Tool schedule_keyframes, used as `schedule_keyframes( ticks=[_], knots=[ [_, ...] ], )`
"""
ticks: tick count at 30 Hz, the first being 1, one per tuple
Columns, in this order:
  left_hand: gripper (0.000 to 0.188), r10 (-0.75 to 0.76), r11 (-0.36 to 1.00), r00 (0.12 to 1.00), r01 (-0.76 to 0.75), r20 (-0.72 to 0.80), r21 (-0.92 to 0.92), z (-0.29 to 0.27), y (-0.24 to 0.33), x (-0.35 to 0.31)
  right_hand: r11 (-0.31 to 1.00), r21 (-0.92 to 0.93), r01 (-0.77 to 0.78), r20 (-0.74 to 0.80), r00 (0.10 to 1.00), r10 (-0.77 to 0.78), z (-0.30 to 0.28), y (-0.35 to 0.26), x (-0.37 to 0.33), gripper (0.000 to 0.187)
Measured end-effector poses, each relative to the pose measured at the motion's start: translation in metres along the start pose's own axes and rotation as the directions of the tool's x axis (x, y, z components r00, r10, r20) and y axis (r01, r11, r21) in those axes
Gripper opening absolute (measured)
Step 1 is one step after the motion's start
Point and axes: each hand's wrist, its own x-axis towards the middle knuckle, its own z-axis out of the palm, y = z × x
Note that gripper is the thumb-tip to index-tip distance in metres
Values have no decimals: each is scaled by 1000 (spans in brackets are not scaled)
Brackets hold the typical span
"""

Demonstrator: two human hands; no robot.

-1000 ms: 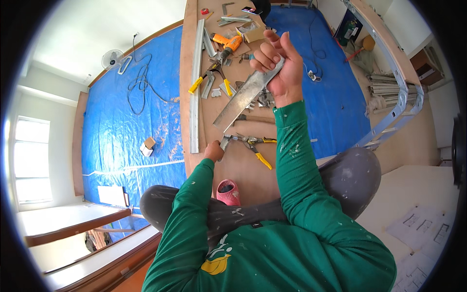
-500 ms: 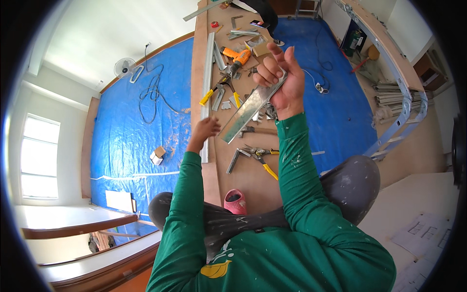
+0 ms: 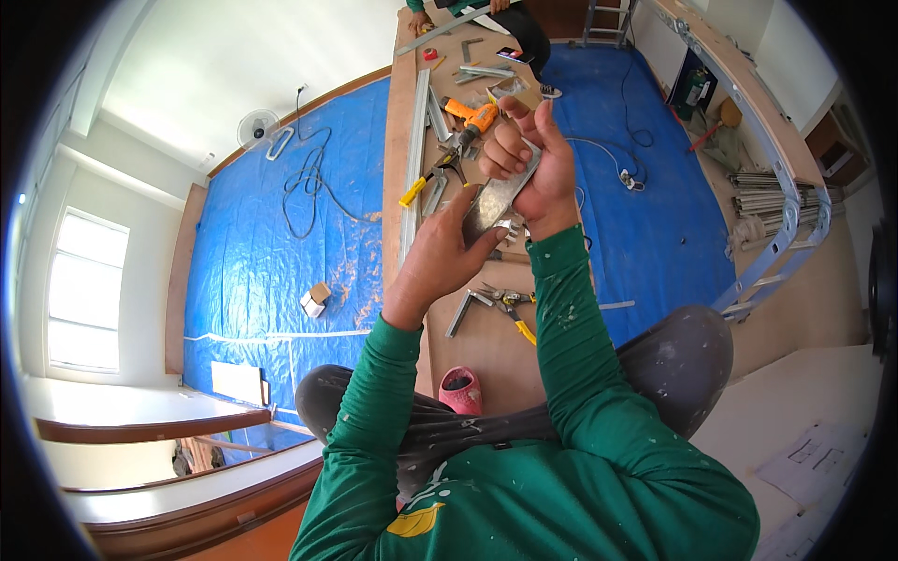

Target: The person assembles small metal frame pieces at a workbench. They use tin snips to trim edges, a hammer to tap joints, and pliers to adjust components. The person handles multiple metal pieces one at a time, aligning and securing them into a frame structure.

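A short galvanized metal channel (image 3: 497, 199) slants between my hands above the board. My right hand (image 3: 541, 173) is wrapped round its upper end, thumb and index finger pointing up. At its lower end my left hand (image 3: 436, 252) grips it, fingers on the far side and thumb on the near side. Beyond my hands lie an orange cordless drill (image 3: 475, 119) and a yellow-handled tool (image 3: 414, 190), partly hidden. Closer to me rest yellow-handled tin snips (image 3: 513, 309) and a small bent metal piece (image 3: 458, 314). Small metal bits are half hidden behind my hands.
Long metal channels (image 3: 416, 140) lie along the left of the plywood board (image 3: 477, 351). A co-worker (image 3: 524, 28) at the far end handles a long metal strip (image 3: 456, 30). Blue sheeting (image 3: 243, 271) with a cable (image 3: 307, 187) flanks the board. A pink shoe (image 3: 459, 391) is near me.
My left hand has moved right and forward and closed on the channel's lower end. The view has shifted slightly, bringing the co-worker's hands in at the top.
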Motion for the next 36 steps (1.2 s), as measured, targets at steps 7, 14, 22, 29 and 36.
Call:
schedule_keyframes(
  ticks=[7,14,22,29,36],
  knots=[
    [27,-30,709,887,344,461,-616,-1,-47,-10,987,82,-138,59,989,134,-11,17,-3,59],
    [28,-227,646,891,440,393,-624,-34,-87,-33,749,-579,-322,-452,892,34,-74,42,-6,51],
    [24,-418,814,878,476,235,-333,-63,-136,-22,-840,-389,-378,-705,709,8,-274,102,-142,57],
    [27,-452,834,872,488,187,-258,-70,-122,-15,-898,-404,-175,-664,732,156,-300,76,-173,52],
    [30,-378,919,924,382,-59,93,-81,-145,-27,-363,-426,-829,-861,249,444,-276,93,-128,32]
  ],
)
